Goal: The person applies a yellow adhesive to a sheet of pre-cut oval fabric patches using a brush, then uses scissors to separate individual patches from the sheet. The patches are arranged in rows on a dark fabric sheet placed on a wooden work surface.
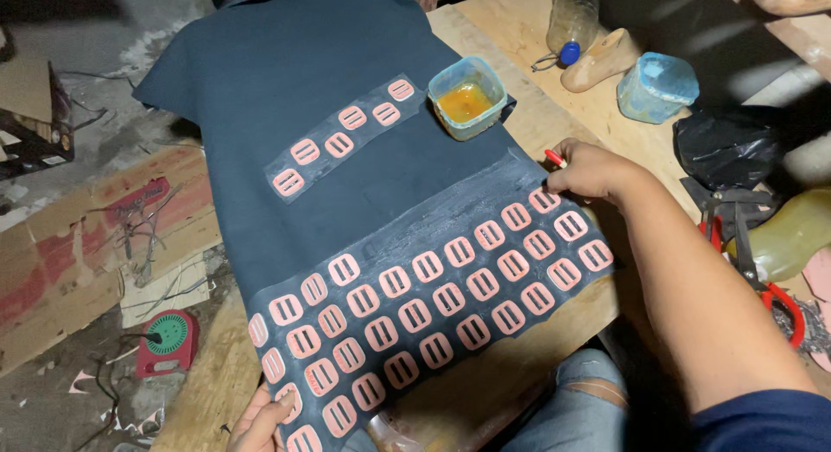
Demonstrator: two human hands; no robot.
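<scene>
1. The left hand [260, 422] is seen at the near edge, fingers pinched on the sheet [286, 97] beside a pink buckle piece.
2. The buckle pieces [433, 300] are laid in rows across the sheet on the surface [511, 23].
3. The right hand [589, 171] is closed on a red tool [555, 158] at the row's far end.
4. Glued placement appears under way; careful alignment would be needed next.
5. A tub [467, 97] of amber glue sits beyond.

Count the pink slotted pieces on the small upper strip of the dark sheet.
6 pink pieces along the strip, running from its lower-left end up to the tub.
</scene>
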